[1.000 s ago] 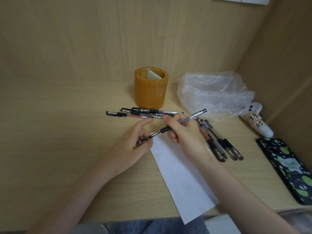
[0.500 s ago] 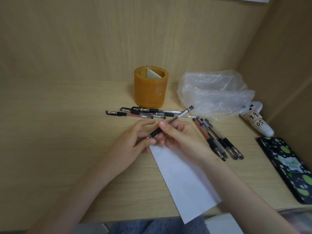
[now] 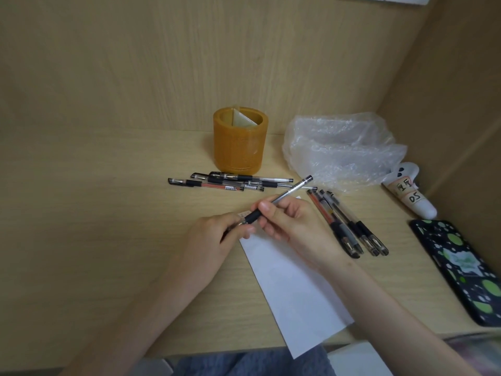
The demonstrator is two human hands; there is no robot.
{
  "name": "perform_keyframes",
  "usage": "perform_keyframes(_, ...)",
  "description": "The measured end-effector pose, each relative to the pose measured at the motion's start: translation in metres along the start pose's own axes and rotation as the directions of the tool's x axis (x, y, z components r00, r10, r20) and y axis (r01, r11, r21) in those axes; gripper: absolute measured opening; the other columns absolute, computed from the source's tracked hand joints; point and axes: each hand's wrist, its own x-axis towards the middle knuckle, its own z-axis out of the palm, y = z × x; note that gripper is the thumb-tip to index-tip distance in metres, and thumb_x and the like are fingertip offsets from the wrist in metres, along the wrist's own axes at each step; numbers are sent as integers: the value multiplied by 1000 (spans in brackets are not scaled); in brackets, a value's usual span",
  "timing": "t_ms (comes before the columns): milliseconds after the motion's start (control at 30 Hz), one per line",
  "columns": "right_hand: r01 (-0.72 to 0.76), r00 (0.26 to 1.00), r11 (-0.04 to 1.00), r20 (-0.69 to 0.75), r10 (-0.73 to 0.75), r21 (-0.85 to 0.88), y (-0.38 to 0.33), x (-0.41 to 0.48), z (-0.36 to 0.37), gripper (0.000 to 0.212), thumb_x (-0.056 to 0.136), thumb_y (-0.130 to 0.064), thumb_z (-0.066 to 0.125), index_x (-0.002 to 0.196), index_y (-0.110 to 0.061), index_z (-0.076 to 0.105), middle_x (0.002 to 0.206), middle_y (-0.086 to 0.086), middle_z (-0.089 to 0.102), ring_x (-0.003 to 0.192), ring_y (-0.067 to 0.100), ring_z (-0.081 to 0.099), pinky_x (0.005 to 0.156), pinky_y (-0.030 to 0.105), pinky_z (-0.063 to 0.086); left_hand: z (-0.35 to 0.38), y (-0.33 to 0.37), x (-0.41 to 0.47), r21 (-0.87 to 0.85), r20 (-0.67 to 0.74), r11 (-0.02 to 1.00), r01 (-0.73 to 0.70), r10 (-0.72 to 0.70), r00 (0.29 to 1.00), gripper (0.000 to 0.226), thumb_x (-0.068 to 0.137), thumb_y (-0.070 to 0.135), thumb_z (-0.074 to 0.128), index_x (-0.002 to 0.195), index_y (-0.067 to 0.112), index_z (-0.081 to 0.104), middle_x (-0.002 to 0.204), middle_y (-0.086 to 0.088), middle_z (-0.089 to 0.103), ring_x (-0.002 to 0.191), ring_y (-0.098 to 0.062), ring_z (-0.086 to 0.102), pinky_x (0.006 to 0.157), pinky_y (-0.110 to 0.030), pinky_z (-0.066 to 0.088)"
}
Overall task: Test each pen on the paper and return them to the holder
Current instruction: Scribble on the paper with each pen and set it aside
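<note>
Pen [image 3: 290,190], slim, clear-barrelled, black-gripped

My right hand [image 3: 287,226] holds a clear-barrelled pen [image 3: 287,192] by its black grip. Its back end tilts up and away to the right, and my left hand [image 3: 214,240] pinches its tip end. The white paper [image 3: 295,289] lies flat under both hands, slanting toward me. Beyond my left hand lie several capped pens [image 3: 225,183], with the round amber holder [image 3: 238,147] upright just behind them. A few more pens [image 3: 349,226] lie side by side just right of my right hand.
</note>
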Motion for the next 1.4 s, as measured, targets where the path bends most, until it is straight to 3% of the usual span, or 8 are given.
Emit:
perform_keyframes(167, -86, 980, 991, -186, 66, -99, -4, -1, 8, 29, 97, -29, 51, 72, -14, 56, 53, -3, 50, 44, 6, 42, 47, 16, 34, 7, 18, 2, -61, 117, 997, 49, -42, 992, 35, 87, 44, 51, 65, 21, 63, 46, 7, 56, 41, -4, 48, 50, -17, 39)
perform_keyframes(267, -176, 957, 906, -282, 66, -386, -18, 2, -11, 31, 98, -22, 48, 68, -13, 52, 50, -7, 50, 41, 7, 44, 49, 25, 38, 7, 20, 9, 34, 134, 998, 56, -60, 989, 40, 89, 51, 41, 78, 23, 68, 58, 11, 64, 50, -2, 56, 63, -20, 47)
perform_keyframes(400, -314, 945, 448, -321, 62, -837, -30, -4, -53, 25, 96, -33, 48, 92, -9, 54, 81, 6, 59, 75, 27, 55, 68, 36, 42, -7, -13, 26, 294, -45, 955, -32, 47, 998, 17, 90, 24, 54, 100, 22, 68, 99, 8, 64, 81, -6, 55, 78, -24, 44)
perform_keyframes(533, -354, 935, 84, -353, 30, -931, -20, -17, -64, 30, 95, -43, 48, 110, -17, 50, 97, 9, 64, 86, 33, 59, 64, 33, 35, -24, -44, 44, 426, -184, 905, 2, 84, 979, 21, 84, 4, 59, 101, 11, 69, 106, -8, 62, 102, -26, 54, 89, -32, 40)
perform_keyframes(800, -344, 936, -3, -342, -84, -939, -12, -25, -60, 38, 94, -47, 48, 118, -17, 46, 112, 6, 65, 98, 33, 63, 70, 34, 41, -37, -66, 61, 594, -201, 804, 30, 113, 973, 27, 77, -3, 62, 104, 3, 65, 102, -18, 63, 99, -37, 55, 85, -45, 44)
perform_keyframes(1100, -291, 917, 117, -312, -250, -949, -4, -25, -67, 26, 95, -38, 53, 105, -15, 59, 104, 4, 65, 89, 33, 63, 68, 36, 44, -37, -71, 59, 528, -182, 849, 35, 73, 980, 21, 83, 2, 62, 103, 5, 68, 96, -17, 59, 95, -34, 54, 83, -40, 43)
perform_keyframes(1233, -171, 909, 437, -313, -277, -883, -7, -21, -50, 19, 92, -33, 60, 87, -15, 64, 69, -3, 59, 64, 19, 56, 56, 29, 36, -34, -60, 52, 398, -220, 916, 46, 47, 974, 18, 86, 6, 60, 102, 8, 66, 101, -11, 55, 93, -25, 56, 80, -31, 43)
perform_keyframes(1400, -156, 979, 941, -175, 107, -300, -12, -8, -15, 27, 87, -36, 65, 104, -15, 63, 63, -4, 54, 46, 8, 45, 44, 17, 35, -25, -17, 38, 83, -140, 997, 0, 11, 990, 17, 91, 13, 53, 99, 28, 57, 91, 8, 58, 80, -5, 60, 70, -16, 39)
